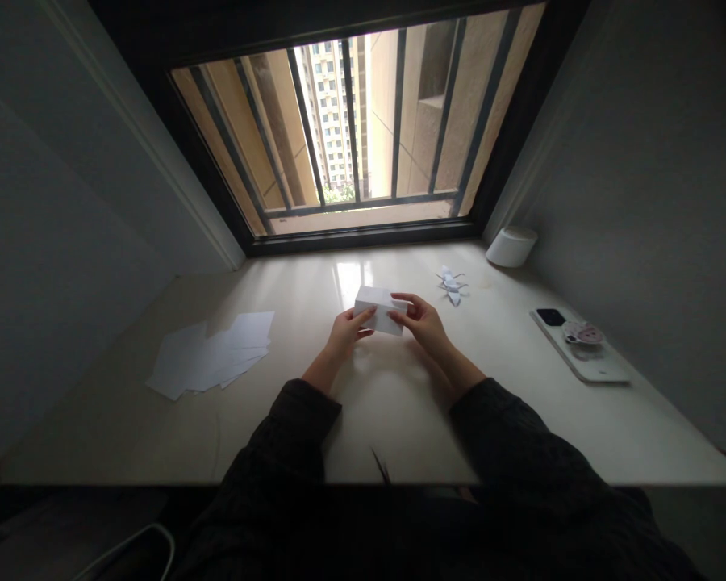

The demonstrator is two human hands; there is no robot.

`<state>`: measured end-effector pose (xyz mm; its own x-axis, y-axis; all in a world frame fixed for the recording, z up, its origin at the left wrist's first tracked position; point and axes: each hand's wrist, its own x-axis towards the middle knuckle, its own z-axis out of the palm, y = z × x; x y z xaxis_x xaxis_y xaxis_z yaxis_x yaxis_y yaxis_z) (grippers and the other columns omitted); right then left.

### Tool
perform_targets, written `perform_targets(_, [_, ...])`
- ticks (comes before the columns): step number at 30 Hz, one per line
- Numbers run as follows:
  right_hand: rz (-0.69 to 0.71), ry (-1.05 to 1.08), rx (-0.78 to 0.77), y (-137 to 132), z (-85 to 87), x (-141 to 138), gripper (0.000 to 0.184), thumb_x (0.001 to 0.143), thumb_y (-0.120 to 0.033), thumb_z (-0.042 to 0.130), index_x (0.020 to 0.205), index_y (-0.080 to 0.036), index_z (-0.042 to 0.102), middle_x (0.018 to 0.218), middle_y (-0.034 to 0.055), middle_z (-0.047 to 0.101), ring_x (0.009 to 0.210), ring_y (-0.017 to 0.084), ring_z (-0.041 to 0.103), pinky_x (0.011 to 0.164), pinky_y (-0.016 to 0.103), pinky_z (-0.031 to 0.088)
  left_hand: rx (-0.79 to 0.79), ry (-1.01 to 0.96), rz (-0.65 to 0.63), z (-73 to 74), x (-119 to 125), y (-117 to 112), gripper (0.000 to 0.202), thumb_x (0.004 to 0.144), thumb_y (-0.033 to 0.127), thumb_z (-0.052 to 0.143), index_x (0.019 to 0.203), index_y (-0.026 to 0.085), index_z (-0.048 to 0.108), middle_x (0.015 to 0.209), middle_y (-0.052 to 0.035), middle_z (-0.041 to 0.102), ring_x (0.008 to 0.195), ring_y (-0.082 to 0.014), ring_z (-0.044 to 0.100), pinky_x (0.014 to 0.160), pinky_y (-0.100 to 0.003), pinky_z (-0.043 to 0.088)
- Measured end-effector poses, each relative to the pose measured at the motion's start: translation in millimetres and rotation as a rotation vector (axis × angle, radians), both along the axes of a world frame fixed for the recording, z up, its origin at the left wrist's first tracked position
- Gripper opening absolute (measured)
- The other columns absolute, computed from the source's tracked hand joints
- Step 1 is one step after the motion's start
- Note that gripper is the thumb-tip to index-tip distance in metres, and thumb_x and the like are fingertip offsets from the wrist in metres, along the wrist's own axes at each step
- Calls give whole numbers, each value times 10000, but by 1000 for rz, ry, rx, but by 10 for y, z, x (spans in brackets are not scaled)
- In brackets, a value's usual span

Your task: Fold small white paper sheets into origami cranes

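My left hand (348,333) and my right hand (420,319) both hold a folded white paper block (378,311) above the middle of the pale glossy table (387,411). The left fingers press its near left side, and the right fingers lie over its right end. A small white origami crane (452,284) rests on the table beyond my right hand, not touching it. Several loose white paper sheets (211,353) lie fanned out, well to the left of my left hand.
A black phone (550,317) and a round pink-and-white grip lie on a white tablet-like slab (581,351) at the right. A white cylindrical object (511,246) stands in the far right corner. A barred window (363,129) lines the far edge, with walls on both sides.
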<state>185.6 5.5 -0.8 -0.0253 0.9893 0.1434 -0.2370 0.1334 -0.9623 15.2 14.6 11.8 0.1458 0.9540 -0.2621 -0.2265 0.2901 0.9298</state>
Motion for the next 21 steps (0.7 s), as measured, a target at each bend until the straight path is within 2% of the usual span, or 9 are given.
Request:
perform_targets(11, [-3, -39, -4, -21, 26, -14, 517, 589, -417, 809, 1040, -227, 644, 837, 21, 700, 747, 185, 641, 687, 325, 536, 20, 0, -34, -79, 4, 34, 503, 560, 450, 818, 917, 126, 673, 870, -88, 666, 731, -150, 611, 620, -239, 458])
perform_targets(14, [-1, -41, -12, -27, 29, -30, 512, 585, -419, 808, 1031, -231, 641, 818, 14, 696, 716, 178, 633, 653, 314, 531, 40, 3, -29, -78, 7, 25, 576, 566, 447, 818, 1015, 135, 636, 886, -87, 664, 734, -154, 626, 623, -239, 476])
perform_targets(16, [2, -28, -22, -28, 28, -37, 506, 585, -419, 808, 1026, -236, 641, 800, 8, 695, 692, 171, 631, 642, 309, 528, 61, -2, -2, -53, 9, 7, 741, 575, 429, 820, 1214, 190, 532, 889, -72, 670, 724, -156, 636, 627, -250, 495])
perform_targets(18, [4, -20, -30, -28, 26, -39, 505, 585, -418, 807, 1027, -237, 642, 801, 7, 699, 689, 171, 636, 650, 309, 530, 103, 1, 5, -15, 8, -16, 937, 587, 408, 821, 1382, 279, 342, 889, -49, 678, 708, -155, 643, 637, -268, 515])
perform_targets(20, [6, -14, -40, -25, 23, -37, 513, 582, -418, 809, 1031, -234, 644, 814, 10, 705, 701, 173, 643, 663, 312, 531, 159, 18, -16, 21, 3, -34, 1025, 597, 397, 817, 1434, 340, 227, 900, -34, 680, 702, -154, 647, 642, -279, 528])
perform_targets(21, [7, -9, -43, -23, 21, -36, 519, 579, -418, 810, 1034, -231, 645, 819, 12, 708, 708, 175, 646, 668, 313, 532, 182, 27, -27, 33, 0, -39, 1021, 600, 399, 814, 1435, 349, 229, 907, -31, 679, 700, -153, 647, 640, -279, 531])
